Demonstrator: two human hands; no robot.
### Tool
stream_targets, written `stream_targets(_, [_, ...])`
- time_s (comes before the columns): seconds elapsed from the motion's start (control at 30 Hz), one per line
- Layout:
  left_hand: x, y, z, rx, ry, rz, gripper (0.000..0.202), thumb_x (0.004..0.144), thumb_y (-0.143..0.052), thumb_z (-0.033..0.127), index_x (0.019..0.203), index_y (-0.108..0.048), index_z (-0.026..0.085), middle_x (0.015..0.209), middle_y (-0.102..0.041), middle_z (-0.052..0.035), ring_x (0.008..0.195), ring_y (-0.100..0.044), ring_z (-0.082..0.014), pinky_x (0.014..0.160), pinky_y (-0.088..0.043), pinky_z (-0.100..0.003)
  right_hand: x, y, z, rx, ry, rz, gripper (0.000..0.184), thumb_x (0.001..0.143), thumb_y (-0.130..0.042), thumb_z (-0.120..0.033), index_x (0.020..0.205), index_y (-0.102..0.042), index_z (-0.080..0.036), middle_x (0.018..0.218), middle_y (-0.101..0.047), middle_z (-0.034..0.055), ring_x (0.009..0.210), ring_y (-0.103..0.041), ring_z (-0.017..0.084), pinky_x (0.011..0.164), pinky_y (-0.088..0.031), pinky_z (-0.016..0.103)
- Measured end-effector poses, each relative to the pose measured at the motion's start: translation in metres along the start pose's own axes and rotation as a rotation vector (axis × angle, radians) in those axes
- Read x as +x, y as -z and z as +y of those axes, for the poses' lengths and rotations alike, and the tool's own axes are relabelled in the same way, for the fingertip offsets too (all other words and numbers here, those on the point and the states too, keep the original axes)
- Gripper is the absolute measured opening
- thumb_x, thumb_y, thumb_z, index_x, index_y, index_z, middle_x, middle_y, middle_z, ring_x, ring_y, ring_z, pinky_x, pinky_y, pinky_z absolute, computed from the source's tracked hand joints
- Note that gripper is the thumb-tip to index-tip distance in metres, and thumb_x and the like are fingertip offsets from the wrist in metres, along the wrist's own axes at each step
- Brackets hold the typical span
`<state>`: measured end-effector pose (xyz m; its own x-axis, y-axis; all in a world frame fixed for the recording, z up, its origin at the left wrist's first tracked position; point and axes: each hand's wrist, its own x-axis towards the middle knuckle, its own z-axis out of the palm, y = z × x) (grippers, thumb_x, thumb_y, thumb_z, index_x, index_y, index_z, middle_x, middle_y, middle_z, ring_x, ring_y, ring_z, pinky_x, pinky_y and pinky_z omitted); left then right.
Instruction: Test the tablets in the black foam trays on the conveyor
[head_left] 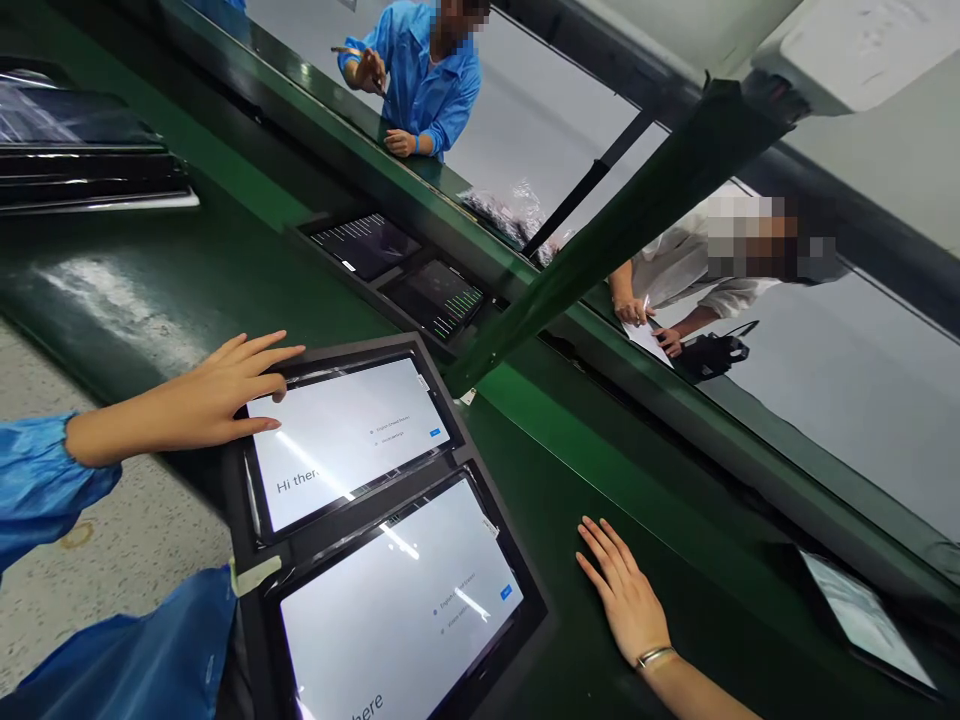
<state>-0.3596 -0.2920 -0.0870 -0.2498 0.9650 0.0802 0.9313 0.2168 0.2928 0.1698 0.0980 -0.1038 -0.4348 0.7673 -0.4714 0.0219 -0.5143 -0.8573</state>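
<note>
A black tray (238, 500) lies on the green conveyor belt (600, 480) and holds two lit tablets. The upper tablet (345, 435) and the lower tablet (401, 610) both show a white "Hi there" screen. My left hand (221, 395) is open, its fingers stretched out and resting on the upper tablet's top left corner. My right hand (622, 590) lies flat and open on the belt just right of the tray, with a bracelet on its wrist.
A second tray with two dark tablets (405, 270) sits farther up the belt. Another lit tablet (862, 615) lies at the right. Stacked black trays (82, 150) are at the far left. Two other people (424, 80) (697, 280) work across the line behind a green diagonal bar (622, 220).
</note>
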Motion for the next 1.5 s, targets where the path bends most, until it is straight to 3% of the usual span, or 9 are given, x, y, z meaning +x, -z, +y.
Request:
stream_targets(0.13, [0.011,0.002,-0.01,-0.034,0.011,-0.064,0.043,0.096,-0.049,0.058,0.11,-0.058,0.019,0.165,-0.023,-0.0129,0.155,-0.007,-0.0336,0.119,-0.017,-0.068,0.002,0.003,0.001,-0.001,0.001,-0.002,0.054,0.089,-0.033,-0.021,0.135,-0.057,-0.036,0.159,-0.042,-0.0004,0.149,-0.036,0.017,0.121,-0.031,0.05])
stream_targets(0.3, [0.062,0.01,0.011,-0.016,-0.148,-0.005,0.052,0.098,-0.04,0.06,0.145,-0.043,0.038,0.169,-0.005,0.0016,0.155,0.002,-0.0327,0.122,-0.008,-0.066,-0.001,0.0,0.0,-0.007,0.001,-0.033,0.053,0.09,-0.031,-0.022,0.133,-0.057,-0.036,0.159,-0.041,-0.0007,0.148,-0.038,0.017,0.122,-0.03,0.051])
stream_targets(0.57, [0.15,-0.013,0.043,0.001,-0.269,-0.002,0.05,0.102,-0.031,0.053,0.132,-0.062,0.029,0.166,-0.023,-0.0042,0.154,-0.009,-0.0359,0.121,-0.014,-0.067,-0.003,0.003,0.003,-0.026,0.021,-0.115,0.051,0.092,-0.029,-0.027,0.137,-0.052,-0.035,0.158,-0.043,0.0007,0.146,-0.04,0.017,0.122,-0.031,0.051])
stream_targets(0.73, [0.121,-0.012,0.07,-0.088,-0.414,0.152,0.05,0.102,-0.037,0.048,0.15,-0.039,0.034,0.167,-0.02,-0.0012,0.155,-0.009,-0.0294,0.126,-0.017,-0.055,-0.005,0.0,0.005,-0.002,0.015,-0.115,0.049,0.092,-0.028,-0.027,0.135,-0.052,-0.033,0.157,-0.044,0.0018,0.144,-0.042,0.016,0.121,-0.031,0.05])
stream_targets(0.9, [0.096,-0.024,0.096,-0.015,-0.582,-0.064,0.037,0.102,-0.042,0.043,0.135,-0.058,0.038,0.166,-0.021,0.0039,0.154,-0.015,-0.0304,0.126,-0.018,-0.058,-0.005,0.0,0.006,0.002,0.02,-0.124,0.05,0.092,-0.027,-0.029,0.136,-0.051,-0.033,0.157,-0.043,0.0015,0.145,-0.042,0.016,0.121,-0.03,0.05])
stream_targets(1.1, [0.068,-0.012,0.084,-0.141,-0.593,0.105,0.041,0.101,-0.044,0.028,0.141,-0.053,0.033,0.166,-0.022,0.0018,0.155,-0.012,-0.0278,0.127,-0.017,-0.052,-0.003,0.001,0.006,0.011,0.012,-0.112,0.05,0.093,-0.027,-0.028,0.137,-0.051,-0.032,0.159,-0.041,0.0016,0.145,-0.041,0.017,0.121,-0.03,0.049])
stream_targets(1.2, [0.04,-0.006,0.074,-0.051,-0.667,0.018,0.043,0.099,-0.051,0.03,0.14,-0.052,0.037,0.164,-0.025,0.006,0.154,-0.018,-0.0259,0.129,-0.008,-0.048,-0.001,0.001,0.007,0.009,0.008,-0.112,0.051,0.092,-0.027,-0.027,0.138,-0.05,-0.032,0.159,-0.041,0.0016,0.145,-0.04,0.017,0.122,-0.03,0.049])
stream_targets(1.33, [0.009,-0.001,0.069,0.0,-0.55,-0.124,0.058,0.098,-0.051,0.035,0.152,-0.031,0.041,0.164,-0.024,0.0071,0.153,-0.021,-0.0232,0.129,-0.008,-0.042,-0.001,-0.001,0.007,0.011,0.02,-0.106,0.051,0.093,-0.027,-0.027,0.138,-0.05,-0.031,0.159,-0.041,0.0031,0.145,-0.042,0.018,0.121,-0.031,0.05])
stream_targets(1.5, [-0.011,0.005,0.09,-0.27,-0.312,0.119,0.061,0.097,-0.035,0.031,0.155,-0.022,0.041,0.165,-0.023,0.009,0.155,-0.015,-0.0267,0.129,-0.008,-0.046,-0.006,-0.006,0.009,-0.003,0.022,-0.114,0.053,0.091,-0.026,-0.02,0.138,-0.05,-0.03,0.157,-0.044,0.0028,0.143,-0.044,0.016,0.12,-0.031,0.049])
